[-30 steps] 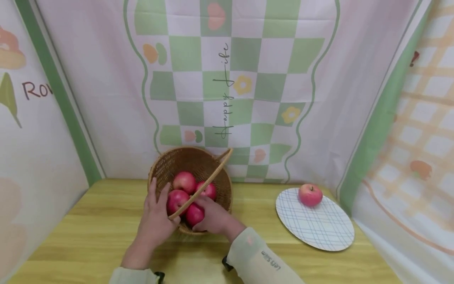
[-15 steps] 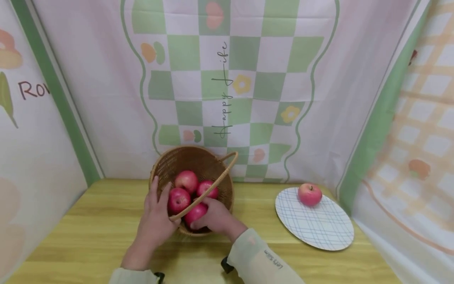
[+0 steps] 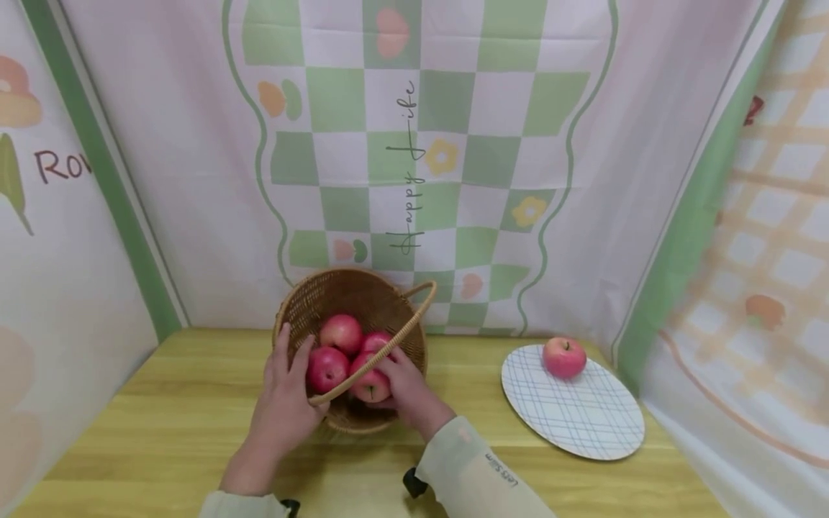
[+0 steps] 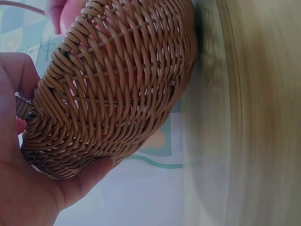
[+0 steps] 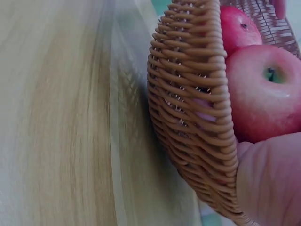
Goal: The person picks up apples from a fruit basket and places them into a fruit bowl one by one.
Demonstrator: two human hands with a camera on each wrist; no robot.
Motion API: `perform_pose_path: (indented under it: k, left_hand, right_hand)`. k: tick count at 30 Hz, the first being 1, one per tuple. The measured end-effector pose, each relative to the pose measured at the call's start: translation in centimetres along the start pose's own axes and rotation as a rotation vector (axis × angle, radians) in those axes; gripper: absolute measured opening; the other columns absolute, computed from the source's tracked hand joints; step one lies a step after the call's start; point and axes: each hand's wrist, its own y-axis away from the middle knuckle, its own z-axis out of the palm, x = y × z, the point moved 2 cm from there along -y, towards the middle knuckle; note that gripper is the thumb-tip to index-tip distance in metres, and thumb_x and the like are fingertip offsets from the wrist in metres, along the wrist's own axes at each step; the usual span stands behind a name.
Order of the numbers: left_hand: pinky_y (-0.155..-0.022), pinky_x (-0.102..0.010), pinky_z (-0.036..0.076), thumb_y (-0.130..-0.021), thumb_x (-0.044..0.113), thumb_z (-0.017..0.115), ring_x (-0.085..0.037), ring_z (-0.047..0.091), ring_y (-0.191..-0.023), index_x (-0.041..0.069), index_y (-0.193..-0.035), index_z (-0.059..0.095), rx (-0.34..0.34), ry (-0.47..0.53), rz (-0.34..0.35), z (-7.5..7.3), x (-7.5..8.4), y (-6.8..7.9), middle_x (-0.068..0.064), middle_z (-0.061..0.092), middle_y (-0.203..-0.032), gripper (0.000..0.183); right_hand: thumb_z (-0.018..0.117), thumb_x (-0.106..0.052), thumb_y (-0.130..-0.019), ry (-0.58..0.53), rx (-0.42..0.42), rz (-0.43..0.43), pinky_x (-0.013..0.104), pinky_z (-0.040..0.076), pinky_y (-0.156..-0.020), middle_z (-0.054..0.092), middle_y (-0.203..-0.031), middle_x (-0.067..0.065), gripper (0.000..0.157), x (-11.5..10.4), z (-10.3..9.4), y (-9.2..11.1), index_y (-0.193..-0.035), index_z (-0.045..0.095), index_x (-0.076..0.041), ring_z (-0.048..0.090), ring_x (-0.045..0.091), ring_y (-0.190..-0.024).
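I see checked cloth [image 3: 440, 198] at twelve o'clock, wood-grain table [image 3: 350, 475] at six, plate [image 3: 579, 421] at four; the left hand [image 3: 281, 410] grips the wicker basket [image 4: 117, 84], the right hand [image 3: 414, 396] an apple [image 3: 373, 387].

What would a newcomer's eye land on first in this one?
Likely the four red apples in the basket, left of centre in the head view: the left hand grips the basket, the right hand the front-right apple. Then the lone apple on the plate at right, and the green-checked backdrop behind, printed "Happy Life".
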Motion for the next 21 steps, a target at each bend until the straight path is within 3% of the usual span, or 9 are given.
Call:
perform_pose_path:
  k: [6,10,13,18,21]
  left_hand:
    - [-0.088,-0.066,0.046,-0.067,0.006,0.083,-0.049,0.019,-0.139,0.003,-0.151,0.035,-0.013,-0.007,-0.005,0.13,0.13,-0.02,-0.015,-0.001,-0.163,0.097]
    - [-0.091,-0.066,0.044,-0.066,0.005,0.082,-0.049,0.019,-0.139,0.003,-0.151,0.035,-0.007,-0.003,0.005,0.14,0.06,-0.02,-0.016,0.0,-0.163,0.097]
    - [-0.091,-0.066,0.044,-0.066,0.005,0.083,-0.05,0.019,-0.139,0.003,-0.151,0.035,-0.006,-0.003,0.012,0.19,0.04,-0.04,-0.017,0.0,-0.163,0.097]
    - [-0.086,-0.064,0.048,-0.064,0.002,0.083,-0.05,0.02,-0.138,0.004,-0.151,0.035,-0.007,-0.014,0.03,0.13,0.06,-0.06,-0.016,0.0,-0.163,0.099]
    - [-0.083,-0.06,0.051,-0.065,-0.001,0.081,-0.051,0.022,-0.137,0.004,-0.15,0.037,-0.006,-0.021,0.059,0.02,0.02,-0.01,-0.014,0.001,-0.163,0.096]
  right_hand:
    - [0.049,-0.032,-0.103,-0.115,-0.004,0.014,0.046,0.057,-0.071,0.058,-0.126,0.018,0.051,0.25,-0.57,-0.46,-0.144,0.044,-0.003,0.066,0.029,-0.095]
    - [0.049,-0.04,-0.103,-0.133,-0.026,0.044,0.05,0.057,-0.069,0.058,-0.126,0.019,0.057,0.18,-0.73,-0.39,-0.15,0.037,-0.01,0.068,0.031,-0.09]
    - [0.045,-0.04,-0.104,-0.164,-0.043,0.049,0.05,0.055,-0.077,0.052,-0.135,0.018,0.056,0.17,-0.94,-0.47,-0.152,0.032,-0.014,0.065,0.031,-0.099]
    - [0.048,-0.033,-0.104,-0.152,-0.052,0.067,0.042,0.043,-0.098,0.049,-0.139,0.012,0.044,0.35,-1.01,-0.19,-0.139,0.051,-0.006,0.051,0.025,-0.12]
    - [0.052,-0.04,-0.102,-0.052,-0.091,0.108,0.045,0.045,-0.097,0.054,-0.132,0.011,0.045,0.5,-0.59,0.28,-0.129,0.06,-0.005,0.052,0.026,-0.119]
